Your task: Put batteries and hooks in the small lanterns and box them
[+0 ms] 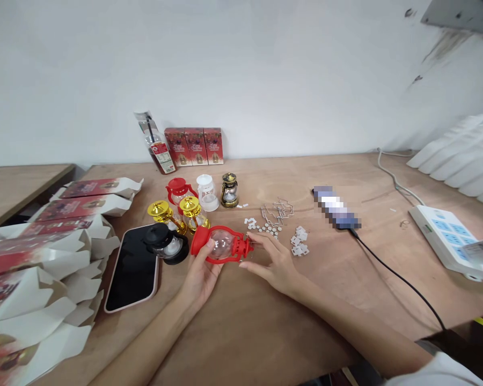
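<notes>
A red miniature lantern (222, 244) with a clear globe lies on its side in my left hand (204, 279), whose fingers and thumb grip its base. At the lantern's top end is my right hand (276, 264), with forefinger and thumb on either side of the cap, bending in on a thin wire handle that is mostly hidden. Behind are another red lantern (177, 187), a white lantern (207, 194), a bronze-black lantern (229, 192) and two gold lanterns. A black lantern (167, 244) lies beside my left hand. Loose wire handles (279, 212) form a pile beyond my right hand.
Button cells (270, 230) and small white pieces (300, 241) lie near my right hand. Left are a dark-screened tablet or phone (134, 268) and open cartons (44, 284). Printed boxes (195, 146) and a bottle (161, 153) stand at the wall. Right are a cabled phone (334, 206) and power strip (446, 236).
</notes>
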Demonstrator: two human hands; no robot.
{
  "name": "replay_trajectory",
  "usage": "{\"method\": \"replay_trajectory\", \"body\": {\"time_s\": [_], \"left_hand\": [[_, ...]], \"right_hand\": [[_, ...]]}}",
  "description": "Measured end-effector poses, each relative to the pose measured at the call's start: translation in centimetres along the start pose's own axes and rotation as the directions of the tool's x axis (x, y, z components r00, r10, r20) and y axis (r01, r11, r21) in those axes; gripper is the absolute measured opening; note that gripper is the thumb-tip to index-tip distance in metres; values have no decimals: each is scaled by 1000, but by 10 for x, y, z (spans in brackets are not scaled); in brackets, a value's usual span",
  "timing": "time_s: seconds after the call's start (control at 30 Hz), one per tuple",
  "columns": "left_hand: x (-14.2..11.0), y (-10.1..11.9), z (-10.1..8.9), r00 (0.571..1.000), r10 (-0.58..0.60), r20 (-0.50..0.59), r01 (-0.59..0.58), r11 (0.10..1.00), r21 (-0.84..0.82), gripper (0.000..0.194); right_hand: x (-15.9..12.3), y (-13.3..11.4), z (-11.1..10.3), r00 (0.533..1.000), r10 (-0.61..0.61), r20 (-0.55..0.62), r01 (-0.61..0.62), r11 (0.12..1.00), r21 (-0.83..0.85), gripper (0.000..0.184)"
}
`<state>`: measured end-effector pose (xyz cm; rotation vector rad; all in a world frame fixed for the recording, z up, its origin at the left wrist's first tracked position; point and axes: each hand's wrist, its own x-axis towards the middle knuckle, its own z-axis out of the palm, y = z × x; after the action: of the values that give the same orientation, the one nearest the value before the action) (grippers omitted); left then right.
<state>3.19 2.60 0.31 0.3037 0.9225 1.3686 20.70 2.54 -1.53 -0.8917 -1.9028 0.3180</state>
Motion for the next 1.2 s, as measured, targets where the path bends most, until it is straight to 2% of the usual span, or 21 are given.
{"method": "replay_trajectory", "body": {"time_s": [0.17,0.33,0.5,0.97,1.1,1.2], "left_hand": [[-1,0,1,1000,-13,-26,13,1000,9,15],[-2,1,3,999,-32,-25,32,999,33,13],[-3,1,4,998,-63,-20,63,997,37,11],[-5,4,7,995,-96,-35,95,995,-37,11],[-7,5,8,996,-70,-60,66,996,-62,12],[-6,3,6,1000,-14,-4,14,1000,26,23]], "right_hand": [[0,1,-1,999,28,40,-27,999,-17,58],[0,3,-3,996,-32,78,38,996,-81,61],[2,0,-5,996,-75,57,80,994,-80,68],[4,4,-3,997,-64,49,65,998,-2,52],[4,11,-4,991,-120,66,124,990,-61,50],[6,14,-8,980,-165,113,179,975,-132,49]]}}
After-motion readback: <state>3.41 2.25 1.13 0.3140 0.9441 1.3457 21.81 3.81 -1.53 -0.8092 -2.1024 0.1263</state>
